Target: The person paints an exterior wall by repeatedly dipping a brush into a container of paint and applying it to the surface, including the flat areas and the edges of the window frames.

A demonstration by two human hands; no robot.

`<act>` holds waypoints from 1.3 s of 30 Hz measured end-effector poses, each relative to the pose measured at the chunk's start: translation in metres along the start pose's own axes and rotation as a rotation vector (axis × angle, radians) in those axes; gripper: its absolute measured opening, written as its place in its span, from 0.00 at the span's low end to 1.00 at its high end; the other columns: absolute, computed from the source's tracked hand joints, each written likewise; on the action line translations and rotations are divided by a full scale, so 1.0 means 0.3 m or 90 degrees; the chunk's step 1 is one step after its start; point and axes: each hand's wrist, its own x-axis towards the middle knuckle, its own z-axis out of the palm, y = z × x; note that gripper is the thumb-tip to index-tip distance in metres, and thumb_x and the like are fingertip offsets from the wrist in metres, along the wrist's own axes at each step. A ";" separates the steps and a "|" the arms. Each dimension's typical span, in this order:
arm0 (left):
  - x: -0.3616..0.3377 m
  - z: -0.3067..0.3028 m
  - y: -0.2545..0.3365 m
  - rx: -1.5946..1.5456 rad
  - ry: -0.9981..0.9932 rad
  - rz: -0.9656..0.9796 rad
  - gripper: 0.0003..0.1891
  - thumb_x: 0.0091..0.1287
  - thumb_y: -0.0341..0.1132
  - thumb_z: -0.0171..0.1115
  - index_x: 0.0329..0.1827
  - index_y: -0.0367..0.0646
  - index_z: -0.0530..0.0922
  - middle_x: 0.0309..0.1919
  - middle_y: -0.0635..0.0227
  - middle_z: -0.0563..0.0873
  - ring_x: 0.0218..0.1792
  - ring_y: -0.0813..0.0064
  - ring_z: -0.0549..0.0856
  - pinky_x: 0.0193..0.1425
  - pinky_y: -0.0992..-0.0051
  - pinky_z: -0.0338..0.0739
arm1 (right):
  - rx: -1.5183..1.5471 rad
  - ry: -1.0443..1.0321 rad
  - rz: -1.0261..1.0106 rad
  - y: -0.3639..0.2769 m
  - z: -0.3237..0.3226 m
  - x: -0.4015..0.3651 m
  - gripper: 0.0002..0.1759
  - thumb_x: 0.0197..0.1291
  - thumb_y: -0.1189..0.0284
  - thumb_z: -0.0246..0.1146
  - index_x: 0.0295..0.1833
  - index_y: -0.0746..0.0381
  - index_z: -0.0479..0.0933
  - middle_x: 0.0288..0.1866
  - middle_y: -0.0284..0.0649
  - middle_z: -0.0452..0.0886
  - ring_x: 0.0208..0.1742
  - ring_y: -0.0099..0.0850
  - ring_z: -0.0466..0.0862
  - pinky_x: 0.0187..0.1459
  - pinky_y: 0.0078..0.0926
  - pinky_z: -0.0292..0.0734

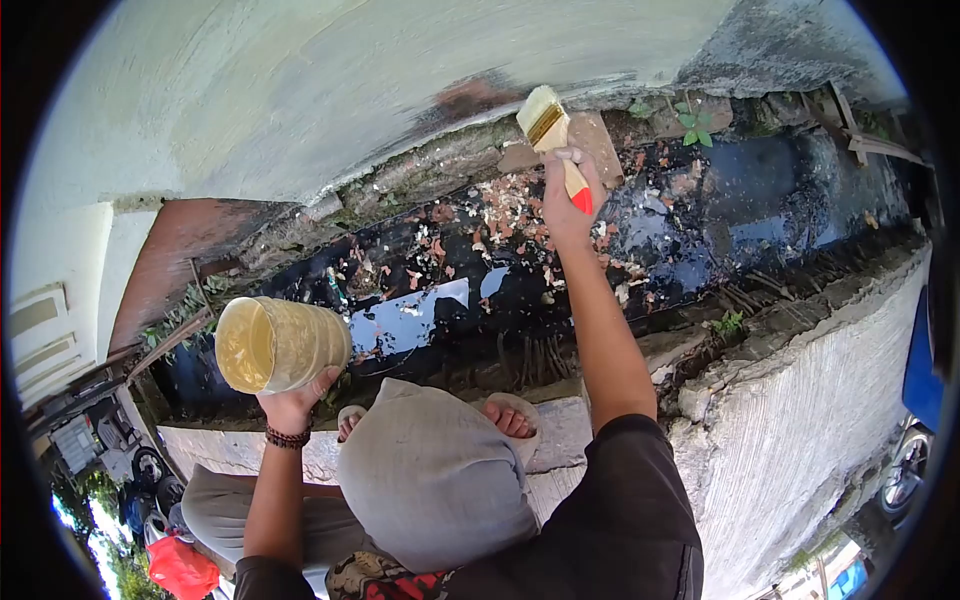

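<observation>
Spanning the scene, a drain (765,195) of dark water is strewn with pale and reddish flakes. On its near side, farthest left, a red bag (183,568) shows beyond the person's grey-trousered leg. On its far side, also at the left, a reddish-brown stretch (180,255) interrupts the pale wall (330,110), which runs along the drain's far edge.

Over the left part of the drain is a pale plastic bucket (318,345), its mouth facing left and its inside coated yellowish. The left hand (292,402) is partly open, cupped against the bucket's lower side and supporting it; a dark beaded bracelet (288,438) circles the wrist. Whether the bucket is tilted, I cannot tell.

On the near edge of the drain, around its middle, the person's feet (510,418) stand either side of a grey-clad knee (430,470).

Past them, the right hand (573,190) reaches over the drain, its fingers closed round the red-tipped handle of a broad paintbrush (547,122). The pale bristles point at the wall's base beyond the drain; contact is unclear. Farther right, a green plant (694,125) grows at the drain's far edge, and rough concrete (800,375) flanks its near side.
</observation>
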 end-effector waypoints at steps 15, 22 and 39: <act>0.027 0.045 0.064 -0.030 -0.057 -0.034 0.36 0.46 0.36 0.84 0.58 0.35 0.77 0.53 0.61 0.86 0.54 0.67 0.84 0.62 0.65 0.77 | 0.022 0.068 0.138 0.005 -0.017 0.022 0.05 0.62 0.79 0.63 0.43 0.64 0.76 0.45 0.38 0.82 0.46 0.26 0.80 0.52 0.24 0.75; 0.025 0.045 0.016 0.008 -0.074 -0.062 0.40 0.45 0.45 0.84 0.61 0.37 0.76 0.56 0.60 0.85 0.56 0.64 0.83 0.64 0.63 0.75 | 0.140 0.315 0.073 0.038 -0.147 0.313 0.07 0.64 0.78 0.60 0.47 0.65 0.74 0.44 0.38 0.79 0.42 0.25 0.80 0.48 0.22 0.77; 0.032 0.087 -0.019 0.090 -0.110 -0.009 0.41 0.46 0.40 0.84 0.65 0.40 0.74 0.59 0.61 0.82 0.61 0.64 0.80 0.69 0.64 0.71 | -0.151 0.043 -0.146 -0.014 0.110 0.010 0.06 0.61 0.81 0.62 0.43 0.66 0.75 0.53 0.53 0.78 0.49 0.47 0.82 0.52 0.37 0.78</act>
